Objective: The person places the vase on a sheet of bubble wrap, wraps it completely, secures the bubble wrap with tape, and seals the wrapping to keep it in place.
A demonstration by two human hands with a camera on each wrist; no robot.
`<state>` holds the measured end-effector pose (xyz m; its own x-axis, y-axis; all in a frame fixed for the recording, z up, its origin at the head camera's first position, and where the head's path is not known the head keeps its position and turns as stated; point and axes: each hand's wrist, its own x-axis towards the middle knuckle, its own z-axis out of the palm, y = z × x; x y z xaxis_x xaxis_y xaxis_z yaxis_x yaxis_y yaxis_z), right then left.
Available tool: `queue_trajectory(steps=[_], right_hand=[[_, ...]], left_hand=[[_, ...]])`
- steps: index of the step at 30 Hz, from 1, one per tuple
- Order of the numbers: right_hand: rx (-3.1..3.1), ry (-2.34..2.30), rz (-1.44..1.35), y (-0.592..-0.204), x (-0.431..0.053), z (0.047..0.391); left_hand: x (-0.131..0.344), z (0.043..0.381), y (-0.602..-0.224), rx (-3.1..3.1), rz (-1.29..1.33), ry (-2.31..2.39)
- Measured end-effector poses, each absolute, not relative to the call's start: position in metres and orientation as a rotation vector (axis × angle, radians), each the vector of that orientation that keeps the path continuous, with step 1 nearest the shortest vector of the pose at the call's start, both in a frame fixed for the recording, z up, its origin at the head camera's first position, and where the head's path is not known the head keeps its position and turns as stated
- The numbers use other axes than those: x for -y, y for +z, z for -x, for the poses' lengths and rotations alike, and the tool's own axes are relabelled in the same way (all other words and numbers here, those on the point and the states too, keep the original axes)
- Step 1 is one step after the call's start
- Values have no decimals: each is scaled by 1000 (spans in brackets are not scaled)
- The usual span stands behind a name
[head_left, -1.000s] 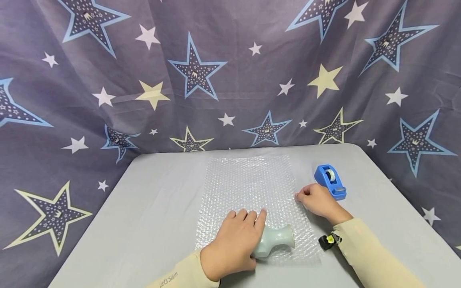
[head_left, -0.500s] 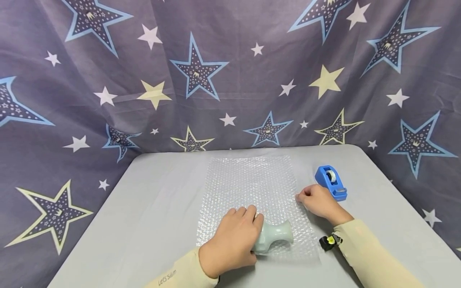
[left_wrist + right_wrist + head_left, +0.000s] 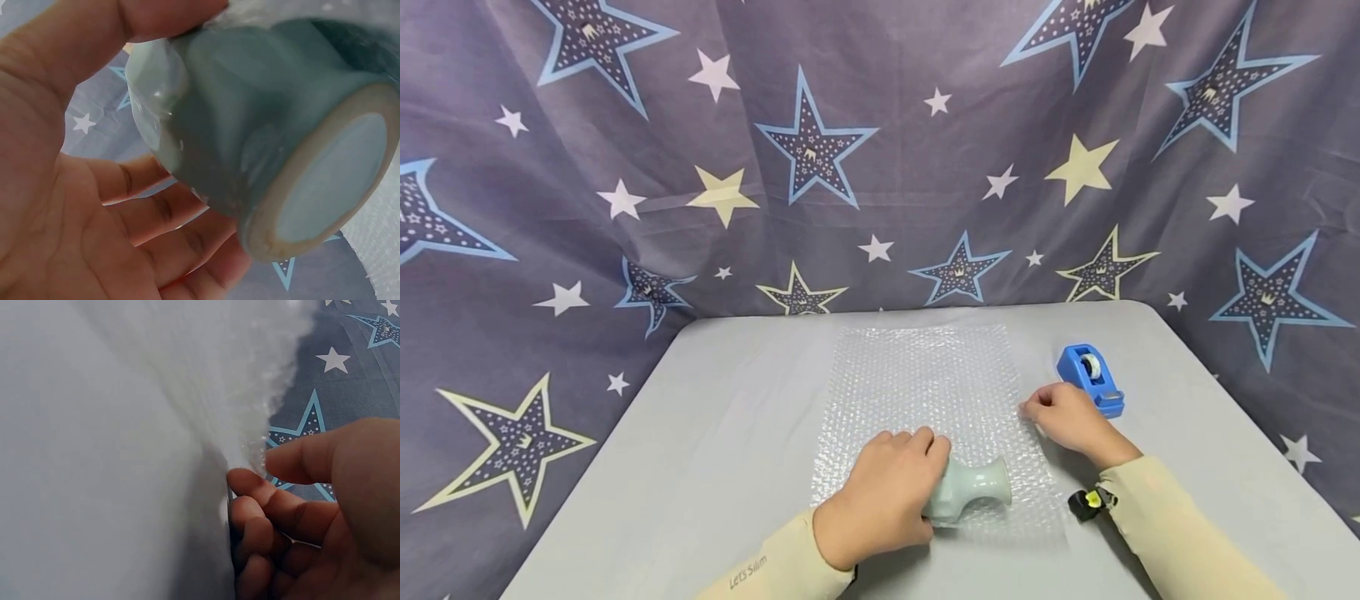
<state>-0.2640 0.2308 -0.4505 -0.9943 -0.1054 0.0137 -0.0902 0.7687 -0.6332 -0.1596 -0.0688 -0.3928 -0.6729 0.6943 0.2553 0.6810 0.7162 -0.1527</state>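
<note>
A pale green glazed vase [image 3: 970,487] lies on its side over the near part of a clear bubble wrap sheet [image 3: 917,375], its flared mouth pointing right. My left hand [image 3: 883,496] grips the vase's body from above. In the left wrist view the vase's round foot [image 3: 331,181] faces the camera, thumb on one side and fingers on the other. At the sheet's right edge, my right hand [image 3: 1067,417] pinches the bubble wrap between thumb and forefinger; the right wrist view shows the pinched edge [image 3: 240,447] bunched there.
A blue tape dispenser [image 3: 1090,379] with a roll of tape stands just beyond my right hand. The pale grey table [image 3: 722,417] meets a star-patterned curtain [image 3: 880,167] at its back and sides.
My left hand has shifted slightly with the vase, its fingers drawn closer together around the body. The right hand stays at the bubble wrap's edge.
</note>
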Motion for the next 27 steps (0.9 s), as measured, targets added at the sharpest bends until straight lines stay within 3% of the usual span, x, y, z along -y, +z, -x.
queue_trajectory(steps=[14,27], right_hand=[[-3006,-1128,209,-439,-233,262],[-3000,-1099,611,-405,-201,231]], left_hand=[[69,165,-392,2693,1085,-35],[75,173,-389,2812,1072,-179]])
